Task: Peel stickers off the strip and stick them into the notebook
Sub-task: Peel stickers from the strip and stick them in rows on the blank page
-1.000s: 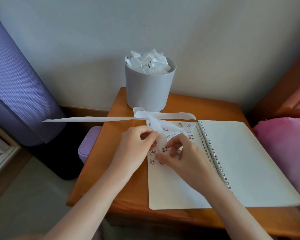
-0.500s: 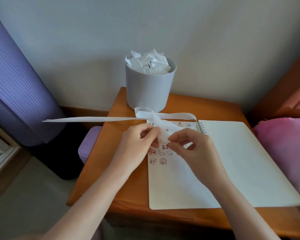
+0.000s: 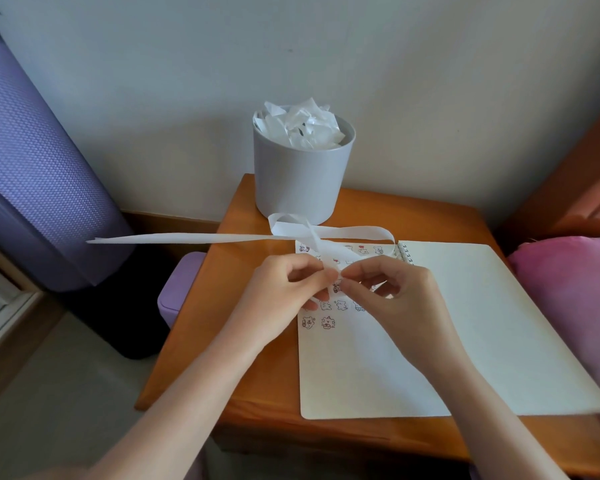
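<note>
I count one strip (image 3: 354, 233), one open notebook (image 3: 482, 323) and one paper-filled bin (image 3: 302, 181) on one table (image 3: 222, 341); the page's stickers (image 3: 327, 322) are partly hidden, so I give no count. The strip loops over the notebook's top, its tail jutting left past the table. The left hand (image 3: 281, 296) and the right hand (image 3: 395, 299) each pinch it, thumb to forefinger, tips nearly touching above the left page.

A plain off-white wall (image 3: 395, 81) fills my view from 10 to 2 o'clock, softly and evenly lit. An orange-brown wooden table (image 3: 430, 220) stands against it, directly ahead of me. At 9 o'clock a purple textured roll (image 3: 39, 161) stands upright near the wall. A wooden skirting board (image 3: 167, 221) runs between roll and table. Pale floor (image 3: 49, 393) lies at 8 o'clock. At 3 o'clock: a pink cushion (image 3: 568, 289), with reddish wooden furniture (image 3: 568, 188) behind it.
</note>
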`<state>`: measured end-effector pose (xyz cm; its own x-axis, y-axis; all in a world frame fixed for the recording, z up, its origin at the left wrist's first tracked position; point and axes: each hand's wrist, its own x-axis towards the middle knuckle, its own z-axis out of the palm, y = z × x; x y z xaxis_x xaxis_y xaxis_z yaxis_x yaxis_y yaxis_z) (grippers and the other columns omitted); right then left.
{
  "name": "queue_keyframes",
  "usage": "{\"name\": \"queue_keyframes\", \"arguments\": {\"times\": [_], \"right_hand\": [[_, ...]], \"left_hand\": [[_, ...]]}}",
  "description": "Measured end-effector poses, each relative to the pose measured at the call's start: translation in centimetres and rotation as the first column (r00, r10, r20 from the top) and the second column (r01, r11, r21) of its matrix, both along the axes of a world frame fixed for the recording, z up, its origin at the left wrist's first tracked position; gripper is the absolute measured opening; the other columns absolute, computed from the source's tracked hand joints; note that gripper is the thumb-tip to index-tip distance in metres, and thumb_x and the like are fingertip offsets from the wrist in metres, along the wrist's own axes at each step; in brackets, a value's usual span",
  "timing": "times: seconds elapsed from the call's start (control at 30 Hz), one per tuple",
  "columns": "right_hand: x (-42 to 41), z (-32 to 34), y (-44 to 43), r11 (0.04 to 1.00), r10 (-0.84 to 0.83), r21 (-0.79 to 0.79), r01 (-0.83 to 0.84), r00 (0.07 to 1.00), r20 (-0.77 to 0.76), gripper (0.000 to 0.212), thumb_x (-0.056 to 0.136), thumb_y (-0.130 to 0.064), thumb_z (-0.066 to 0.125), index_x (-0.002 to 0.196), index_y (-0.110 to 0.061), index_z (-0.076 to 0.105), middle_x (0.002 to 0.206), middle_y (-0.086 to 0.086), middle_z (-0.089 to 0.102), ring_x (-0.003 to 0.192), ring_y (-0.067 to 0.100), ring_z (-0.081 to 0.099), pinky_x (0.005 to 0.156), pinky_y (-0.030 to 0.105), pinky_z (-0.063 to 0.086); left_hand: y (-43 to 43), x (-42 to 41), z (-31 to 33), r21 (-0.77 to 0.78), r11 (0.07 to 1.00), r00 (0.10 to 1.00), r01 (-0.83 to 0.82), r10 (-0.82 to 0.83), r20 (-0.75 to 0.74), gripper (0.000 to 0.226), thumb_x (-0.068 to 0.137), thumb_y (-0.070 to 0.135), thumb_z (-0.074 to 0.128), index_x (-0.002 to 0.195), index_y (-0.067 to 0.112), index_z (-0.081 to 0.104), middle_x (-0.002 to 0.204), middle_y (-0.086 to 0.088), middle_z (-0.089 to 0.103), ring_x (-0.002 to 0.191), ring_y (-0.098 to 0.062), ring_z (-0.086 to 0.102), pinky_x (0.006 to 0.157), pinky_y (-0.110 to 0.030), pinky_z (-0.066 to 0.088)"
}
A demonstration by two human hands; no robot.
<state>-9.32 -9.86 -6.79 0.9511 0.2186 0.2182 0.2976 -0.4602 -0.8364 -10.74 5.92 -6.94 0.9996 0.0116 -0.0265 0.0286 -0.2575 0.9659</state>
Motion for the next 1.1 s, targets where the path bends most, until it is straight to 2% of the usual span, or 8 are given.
{"name": "queue_keyframes", "arguments": {"times": [0.1, 0.23, 0.4, 0.63, 0.8, 0.9, 1.0, 1.1], "right_hand": [[0.0, -0.1, 0.0, 1.0, -0.006, -0.015, 0.007, 1.0, 0.024, 0.008, 0.079, -0.013, 0.074, 0.083, -0.019, 0.072, 0.072, -0.014, 0.067, 0.068, 0.004, 0.059, 0.06, 0.012, 0.047], [-0.1, -0.1, 0.0, 0.999, -0.001, -0.045, 0.003, 0.999, 0.048, 0.01, 0.079, -0.012, 0.074, 0.082, -0.02, 0.071, 0.071, -0.013, 0.066, 0.067, 0.004, 0.057, 0.06, 0.013, 0.046], [-0.1, -0.3, 0.0, 0.995, -0.004, -0.101, 0.011, 0.998, 0.065, 0.01, 0.08, -0.013, 0.073, 0.079, -0.023, 0.068, 0.071, -0.019, 0.062, 0.072, 0.0, 0.054, 0.061, 0.01, 0.043], [0.0, -0.5, -0.2, 0.972, 0.007, -0.236, 0.008, 0.998, 0.062, 0.007, 0.082, -0.028, 0.068, 0.082, -0.031, 0.062, 0.091, -0.023, 0.055, 0.086, 0.0, 0.049, 0.064, 0.015, 0.043], [-0.3, -0.1, -0.3, 0.973, 0.032, -0.232, -0.018, 0.998, 0.055, 0.015, 0.082, -0.028, 0.068, 0.078, -0.038, 0.057, 0.094, -0.024, 0.052, 0.089, -0.004, 0.046, 0.068, 0.009, 0.041], [-0.5, 0.5, -0.6, 0.991, 0.043, -0.121, -0.049, 0.998, -0.049, 0.011, 0.083, -0.023, 0.069, 0.076, -0.031, 0.063, 0.077, -0.019, 0.061, 0.075, 0.0, 0.052, 0.061, 0.013, 0.043], [-0.4, 0.9, -1.3, 0.995, 0.058, -0.068, -0.072, 0.979, -0.194, 0.008, 0.08, -0.019, 0.072, 0.074, -0.023, 0.069, 0.069, -0.014, 0.066, 0.059, -0.001, 0.053, 0.057, 0.015, 0.044], [-0.2, 0.7, -1.6, 0.995, 0.032, -0.079, -0.062, 0.942, -0.334, 0.005, 0.077, -0.019, 0.074, 0.074, -0.02, 0.071, 0.073, -0.005, 0.072, 0.064, 0.006, 0.06, 0.069, 0.031, 0.053]], "left_hand": [[-0.1, 0.0, 0.0, -0.015, 1.0, 1.0, 0.003, -0.003, 0.001, 0.011, 0.087, 0.024, 0.062, 0.079, 0.022, 0.069, 0.072, 0.003, 0.07, 0.062, -0.002, 0.064, 0.054, -0.008, 0.048], [-0.2, 0.1, -0.2, -0.026, 1.0, 1.0, -0.007, 0.007, -0.01, 0.012, 0.087, 0.022, 0.063, 0.081, 0.016, 0.072, 0.073, -0.001, 0.071, 0.064, -0.004, 0.064, 0.056, -0.01, 0.05], [-0.3, 0.1, -0.4, -0.027, 1.0, 1.0, -0.008, 0.008, -0.018, 0.012, 0.088, 0.022, 0.063, 0.08, 0.016, 0.071, 0.071, 0.0, 0.07, 0.061, -0.002, 0.064, 0.055, -0.01, 0.049], [-0.3, 0.1, -0.5, -0.036, 0.999, 0.999, -0.004, 0.003, -0.036, 0.011, 0.088, 0.024, 0.062, 0.08, 0.023, 0.07, 0.068, 0.006, 0.068, 0.063, -0.003, 0.066, 0.058, -0.013, 0.053], [-0.1, 0.3, -0.6, -0.042, 0.999, 0.998, -0.035, 0.033, -0.055, 0.013, 0.088, 0.025, 0.062, 0.085, 0.017, 0.071, 0.074, 0.001, 0.07, 0.071, -0.009, 0.068, 0.061, -0.016, 0.055], [0.1, 0.3, -0.9, 0.015, 0.998, 0.997, -0.062, 0.062, -0.041, 0.015, 0.087, 0.027, 0.062, 0.088, 0.015, 0.072, 0.077, 0.001, 0.071, 0.072, -0.01, 0.068, 0.063, -0.018, 0.057], [0.1, 0.3, -1.0, 0.014, 0.997, 0.996, -0.082, 0.082, -0.039, 0.013, 0.087, 0.023, 0.062, 0.088, 0.015, 0.073, 0.08, -0.002, 0.072, 0.072, -0.012, 0.069, 0.06, -0.016, 0.055], [0.1, 0.3, -1.0, 0.027, 0.996, 0.995, -0.091, 0.092, -0.036, 0.014, 0.088, 0.023, 0.061, 0.087, 0.014, 0.073, 0.076, -0.001, 0.071, 0.065, -0.01, 0.067, 0.058, -0.013, 0.052]]}}
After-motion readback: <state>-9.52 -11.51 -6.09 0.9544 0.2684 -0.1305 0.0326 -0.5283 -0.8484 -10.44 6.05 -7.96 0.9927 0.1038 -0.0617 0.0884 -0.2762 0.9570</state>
